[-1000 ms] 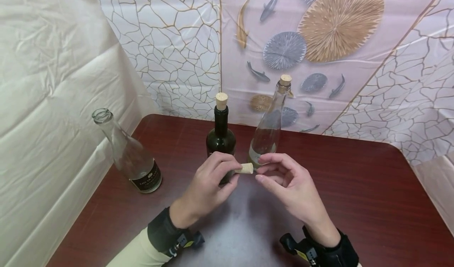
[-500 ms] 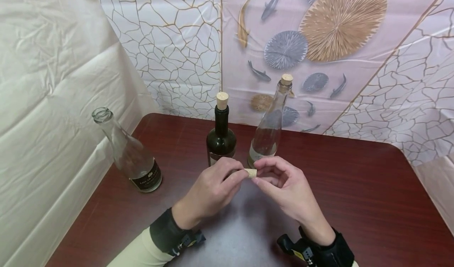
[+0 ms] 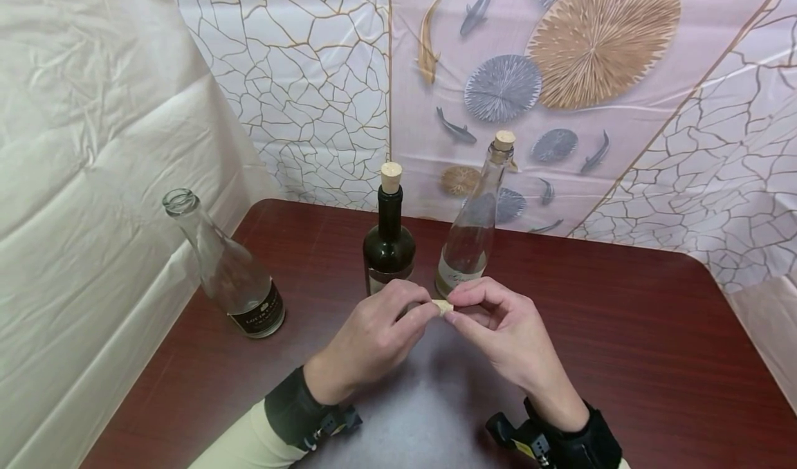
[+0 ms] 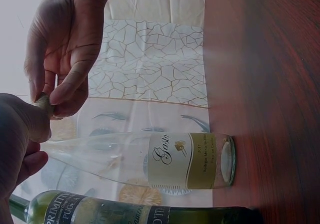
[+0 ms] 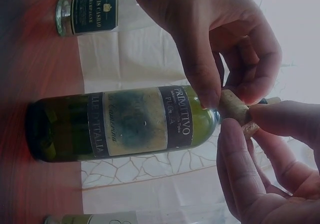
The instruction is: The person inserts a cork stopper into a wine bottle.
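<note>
A small pale cork [image 3: 443, 306] is held level between both hands, over the front middle of the table. My left hand [image 3: 373, 330] pinches one end, with its thumb and fingertips hiding that part. At the other end, the thumb and fingers of my right hand [image 3: 510, 337] pinch the same cork [image 5: 233, 106]. Just behind the hands stands a dark green wine bottle [image 3: 389, 247] with a cork [image 3: 391, 177] in its mouth. To its right is a clear bottle [image 3: 470, 230] with a pale label, also topped by a cork [image 3: 504, 139].
A clear uncorked bottle [image 3: 230, 268] with a black label stands at the left of the reddish-brown table [image 3: 623, 330]. Pale cloth [image 3: 112, 178] hangs along the left side, and a patterned cloth [image 3: 311, 95] covers the back.
My right hand has closed in from beside the cork and now pinches its free end. Both hands have come slightly lower, and less of the cork shows. The standing bottles have not moved.
</note>
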`<action>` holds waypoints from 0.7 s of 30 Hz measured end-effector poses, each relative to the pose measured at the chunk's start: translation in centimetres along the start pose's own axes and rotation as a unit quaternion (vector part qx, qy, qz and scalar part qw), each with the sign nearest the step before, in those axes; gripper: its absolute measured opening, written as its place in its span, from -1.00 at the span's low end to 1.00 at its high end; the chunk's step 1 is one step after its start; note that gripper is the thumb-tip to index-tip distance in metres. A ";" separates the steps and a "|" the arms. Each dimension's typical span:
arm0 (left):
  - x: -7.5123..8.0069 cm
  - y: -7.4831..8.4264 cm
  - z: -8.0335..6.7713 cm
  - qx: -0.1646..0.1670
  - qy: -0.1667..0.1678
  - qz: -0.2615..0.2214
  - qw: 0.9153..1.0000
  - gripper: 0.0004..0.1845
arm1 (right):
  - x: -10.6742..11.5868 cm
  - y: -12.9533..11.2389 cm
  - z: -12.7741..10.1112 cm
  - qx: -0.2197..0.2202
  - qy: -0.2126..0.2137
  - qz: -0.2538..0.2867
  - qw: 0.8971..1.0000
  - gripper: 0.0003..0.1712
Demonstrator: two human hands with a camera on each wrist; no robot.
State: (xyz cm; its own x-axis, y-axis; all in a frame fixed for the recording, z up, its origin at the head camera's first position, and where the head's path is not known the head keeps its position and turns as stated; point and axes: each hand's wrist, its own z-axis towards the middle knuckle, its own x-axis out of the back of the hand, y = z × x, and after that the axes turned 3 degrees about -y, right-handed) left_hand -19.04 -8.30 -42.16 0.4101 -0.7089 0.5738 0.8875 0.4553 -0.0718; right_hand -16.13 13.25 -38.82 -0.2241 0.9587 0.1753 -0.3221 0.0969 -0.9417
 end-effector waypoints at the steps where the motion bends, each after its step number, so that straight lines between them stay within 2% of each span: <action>1: 0.0 0.0 0.0 0.000 0.000 0.000 1.000 -0.81 | 0.0 0.0 0.0 0.002 0.001 0.000 1.000 -0.81; 14: 0.4 -0.2 0.0 -0.002 0.005 0.004 1.000 -0.82 | -0.1 -0.1 0.1 0.001 0.010 -0.010 1.000 -0.80; 21: 2.0 -0.6 -0.4 0.032 0.027 -0.019 0.999 -0.79 | -0.3 0.0 0.1 -0.013 0.016 -0.013 1.000 -0.78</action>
State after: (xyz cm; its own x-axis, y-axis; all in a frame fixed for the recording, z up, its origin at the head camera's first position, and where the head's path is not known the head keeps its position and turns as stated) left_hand -18.68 -10.27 -41.29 0.3887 -0.7532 0.5307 0.8882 0.4594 0.0016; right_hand -16.12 12.96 -38.81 -0.1860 0.9640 0.1903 -0.3037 0.1278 -0.9442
